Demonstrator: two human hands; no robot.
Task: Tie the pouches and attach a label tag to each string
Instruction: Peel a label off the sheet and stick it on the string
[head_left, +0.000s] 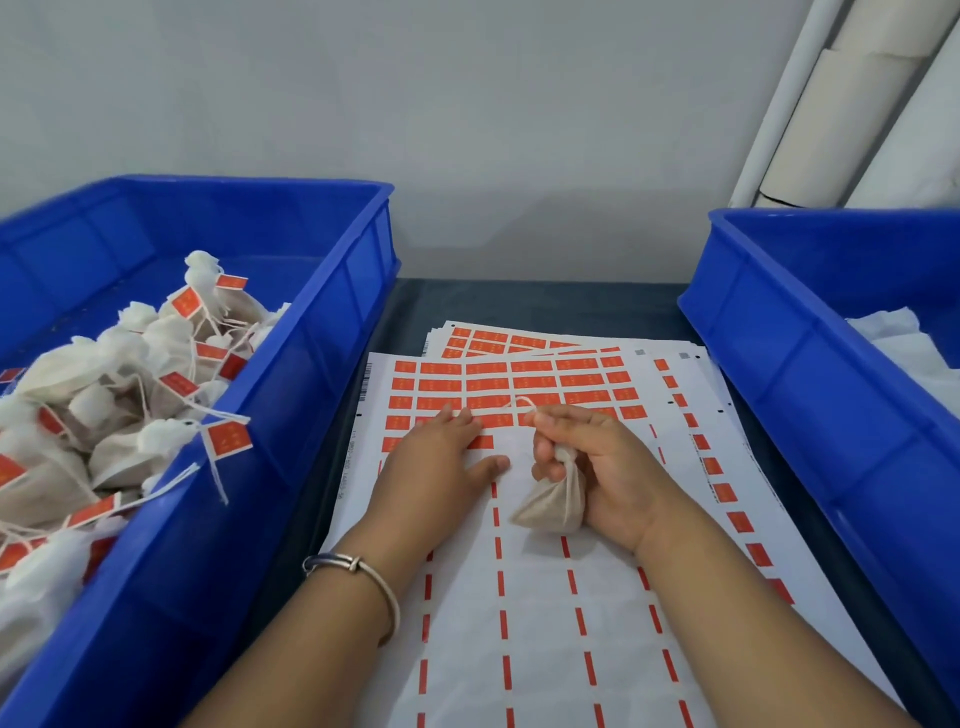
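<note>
The left hand (436, 457) lies flat, palm down, fingers stretched forward and thumb splayed; the right hand (597, 467) is curled tight around something, thumb and forefinger pinched; both forearms reach forward

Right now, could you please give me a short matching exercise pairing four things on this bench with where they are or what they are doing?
Things:
1. left hand
2. right hand
3. tagged pouches
4. sticker sheets

States:
A. piled in the left blue bin
B. grips a small pouch by its neck
C. spread flat between the two bins
D. fingers straight, resting on the orange labels

Pairs: 1-D, 2-B, 3-A, 4-C
</note>
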